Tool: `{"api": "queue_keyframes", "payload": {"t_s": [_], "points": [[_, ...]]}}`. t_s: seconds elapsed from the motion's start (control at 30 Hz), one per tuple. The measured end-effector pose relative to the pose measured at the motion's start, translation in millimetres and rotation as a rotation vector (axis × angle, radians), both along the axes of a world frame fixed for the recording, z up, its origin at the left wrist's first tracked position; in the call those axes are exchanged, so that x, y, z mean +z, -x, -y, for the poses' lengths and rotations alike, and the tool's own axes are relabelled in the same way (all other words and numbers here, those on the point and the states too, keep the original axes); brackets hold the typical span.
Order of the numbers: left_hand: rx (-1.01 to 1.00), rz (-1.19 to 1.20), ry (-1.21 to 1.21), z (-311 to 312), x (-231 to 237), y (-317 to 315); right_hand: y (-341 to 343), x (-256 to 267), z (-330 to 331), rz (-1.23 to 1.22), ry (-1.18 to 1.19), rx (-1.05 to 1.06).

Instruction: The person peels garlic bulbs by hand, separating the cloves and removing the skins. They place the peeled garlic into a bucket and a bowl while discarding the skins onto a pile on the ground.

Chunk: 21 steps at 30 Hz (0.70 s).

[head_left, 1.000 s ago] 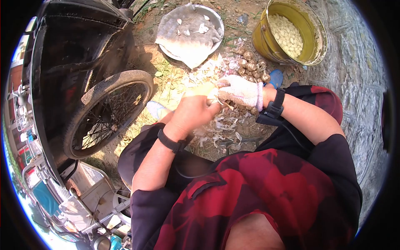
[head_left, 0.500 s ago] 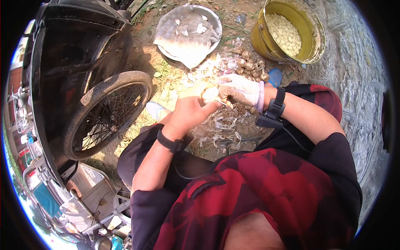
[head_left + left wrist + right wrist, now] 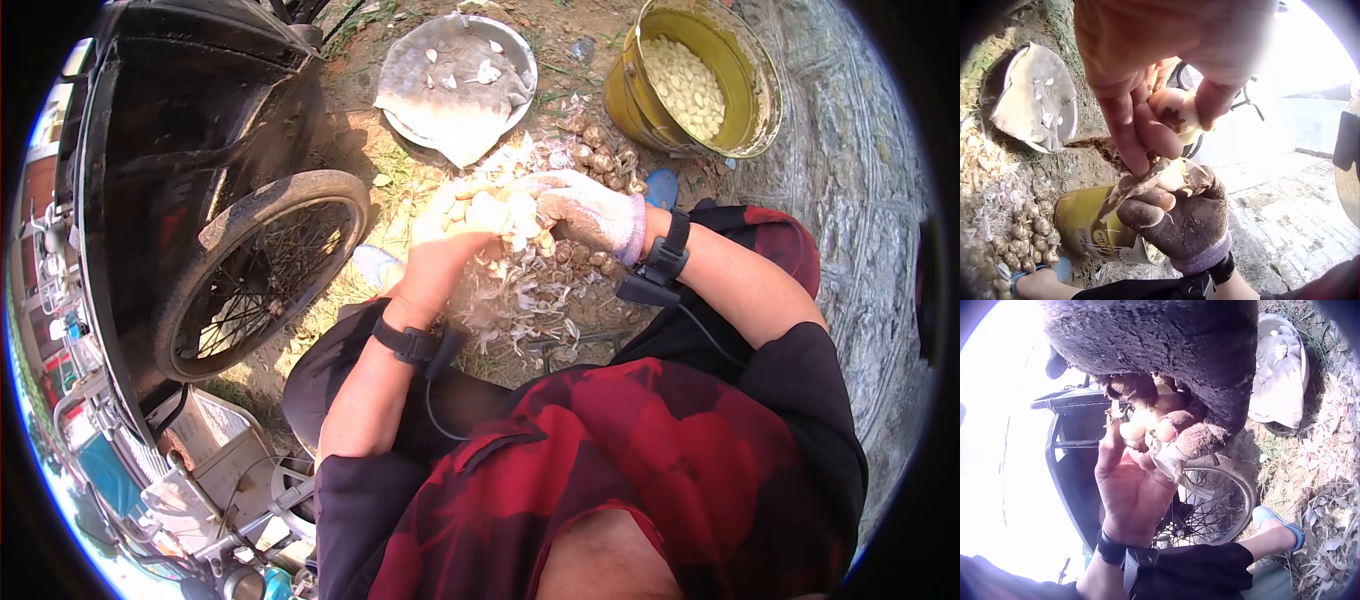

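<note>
In front of my knees, my bare left hand (image 3: 440,235) and my gloved right hand (image 3: 598,215) meet over garlic. In the left wrist view, the left thumb and fingers pinch a pale, partly skinned piece of garlic (image 3: 1175,106) with a brown patch. Just below, the dirt-stained glove (image 3: 1188,225), its fingertips bare, grips another garlic piece (image 3: 1172,178) trailing loose papery skin (image 3: 1132,194). Seen from the right wrist, pale cloves (image 3: 1134,429) lie between the hands, and a strip of skin (image 3: 1179,469) hangs down. The glove hides part of the garlic there.
Unpeeled garlic bulbs (image 3: 605,160) lie beyond the right hand, papery peelings (image 3: 520,305) below both. A cloth-covered basin (image 3: 455,90) bears a few cloves. A yellow bucket (image 3: 625,95) contains many peeled cloves (image 3: 685,88). To the left stands a cart wheel (image 3: 340,195).
My left hand has turned, so its curled fingers and the pale garlic now show from above. The right hand has rolled over the garlic, its glove still close against the left.
</note>
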<state>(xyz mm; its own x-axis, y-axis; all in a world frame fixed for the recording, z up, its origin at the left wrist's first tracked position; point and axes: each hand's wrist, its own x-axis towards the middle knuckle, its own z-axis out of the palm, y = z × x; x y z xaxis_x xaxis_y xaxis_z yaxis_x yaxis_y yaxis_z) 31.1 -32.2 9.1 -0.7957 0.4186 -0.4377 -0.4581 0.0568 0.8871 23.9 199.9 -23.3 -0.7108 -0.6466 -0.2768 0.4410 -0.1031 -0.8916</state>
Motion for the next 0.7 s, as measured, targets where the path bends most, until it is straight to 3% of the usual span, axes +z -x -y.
{"api": "queue_keyframes", "payload": {"t_s": [0.1,0.13,0.23,0.27,0.33,0.37,0.4,0.47,0.53,0.6,0.67,0.7], "points": [[0.183,0.154,-0.301,-1.5,8.0,4.8,-1.2,23.7,1.2,-0.026,0.061,-0.1],[0.185,0.148,-0.301,-1.3,8.9,5.9,0.2,21.5,2.7,-0.031,0.061,-0.097],[0.236,0.36,-0.678,-5.7,13.7,11.3,4.2,22.5,4.2,0.08,0.312,-0.184],[0.237,0.355,-0.681,-1.2,4.9,13.7,5.7,20.7,3.5,0.077,0.311,-0.181],[0.226,0.462,-0.998,0.2,6.6,20.2,8.9,20.3,2.2,0.187,0.441,-0.223],[0.534,0.505,-0.654,-0.7,9.3,17.4,11.3,22.5,-2.7,0.183,0.365,-0.198],[0.532,0.503,-0.656,8.1,0.0,19.9,13.1,22.9,-4.6,0.18,0.364,-0.199],[0.526,0.206,-0.449,36.1,-26.7,28.9,15.0,23.3,-8.6,0.112,0.392,-0.182],[0.531,0.06,-0.095,35.3,-13.5,40.8,13.3,31.0,-6.6,0.151,0.405,-0.219],[0.443,-0.075,-0.096,48.7,-28.7,47.2,11.2,38.5,-1.7,0.189,0.419,-0.255],[0.143,-0.409,0.414,43.5,-19.2,45.5,10.6,42.8,2.6,0.233,0.39,-0.267],[0.109,-0.415,0.323,24.9,-1.0,36.6,10.9,42.2,2.3,0.232,0.39,-0.269]]}}
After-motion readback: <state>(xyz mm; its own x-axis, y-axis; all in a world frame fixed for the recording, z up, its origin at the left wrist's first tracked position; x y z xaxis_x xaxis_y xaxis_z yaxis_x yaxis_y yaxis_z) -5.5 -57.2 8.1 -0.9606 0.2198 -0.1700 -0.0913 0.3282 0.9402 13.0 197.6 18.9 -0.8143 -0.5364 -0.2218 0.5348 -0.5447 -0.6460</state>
